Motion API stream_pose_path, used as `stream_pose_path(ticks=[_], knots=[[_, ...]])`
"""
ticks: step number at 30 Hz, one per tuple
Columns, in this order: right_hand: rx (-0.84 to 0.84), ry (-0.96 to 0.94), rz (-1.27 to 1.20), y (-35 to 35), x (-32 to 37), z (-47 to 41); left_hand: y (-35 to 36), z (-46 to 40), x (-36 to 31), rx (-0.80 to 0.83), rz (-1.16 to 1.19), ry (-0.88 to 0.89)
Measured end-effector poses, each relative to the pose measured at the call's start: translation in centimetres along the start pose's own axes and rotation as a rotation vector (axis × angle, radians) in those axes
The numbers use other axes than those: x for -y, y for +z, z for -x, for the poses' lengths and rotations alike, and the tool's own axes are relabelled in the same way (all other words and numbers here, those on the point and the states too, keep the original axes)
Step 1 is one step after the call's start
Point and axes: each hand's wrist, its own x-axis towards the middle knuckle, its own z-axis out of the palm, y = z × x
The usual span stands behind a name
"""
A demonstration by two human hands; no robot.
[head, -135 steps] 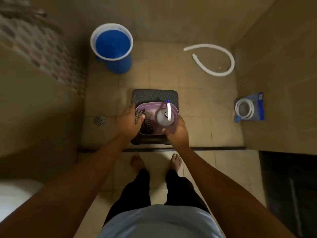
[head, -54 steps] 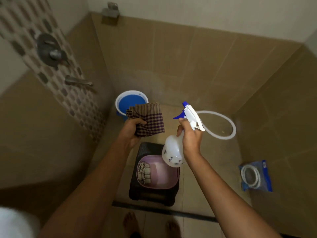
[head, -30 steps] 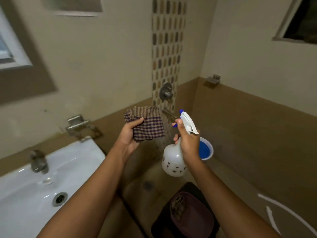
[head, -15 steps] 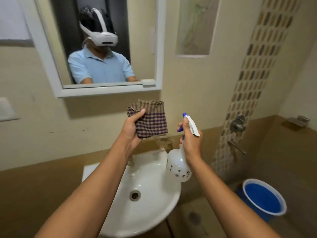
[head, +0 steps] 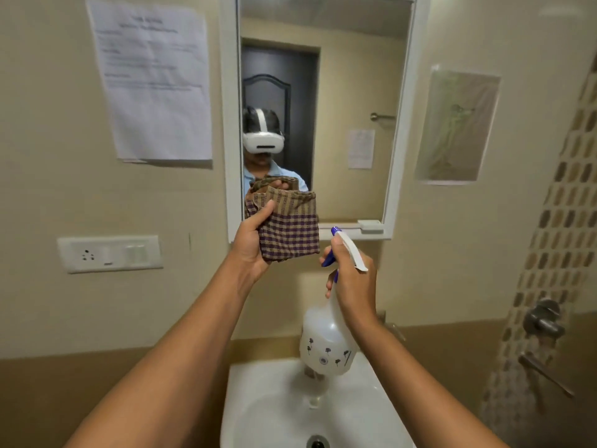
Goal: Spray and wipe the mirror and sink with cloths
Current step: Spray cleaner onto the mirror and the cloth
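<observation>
A white-framed mirror (head: pixel 349 92) hangs on the wall straight ahead, above a white sink (head: pixel 268 412). My left hand (head: pixel 250 245) grips a folded brown and purple checked cloth (head: pixel 287 227), raised in front of the mirror's lower left corner. My right hand (head: pixel 350 282) holds the neck of a white spray bottle (head: pixel 323 344) with a blue trigger; its nozzle points toward the mirror. The bottle hangs above the sink and hides the tap.
A paper notice (head: pixel 155 82) is taped left of the mirror, above a white switch plate (head: pixel 109 253). A wall niche (head: pixel 455 124) lies to the right. Shower valve (head: pixel 542 321) and spout (head: pixel 546 376) stick out at far right.
I took the cloth and the spray bottle out of the basin on the stool. My view has swung left from the shower corner to face the mirror and sink squarely, both hands raised.
</observation>
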Motion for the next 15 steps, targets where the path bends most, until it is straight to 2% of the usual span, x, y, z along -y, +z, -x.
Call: stream_pose_path(ticks=[10,15], knots=[[0.104,-0.231,0.132,2.8,6.1,-3.4,4.1,-3.2,-6.4,-0.099,-0.143,0.089],[0.103,-0.266,0.138,2.4,7.2,-5.0,6.4,-4.9,-7.7,-0.092,-0.149,0.128]])
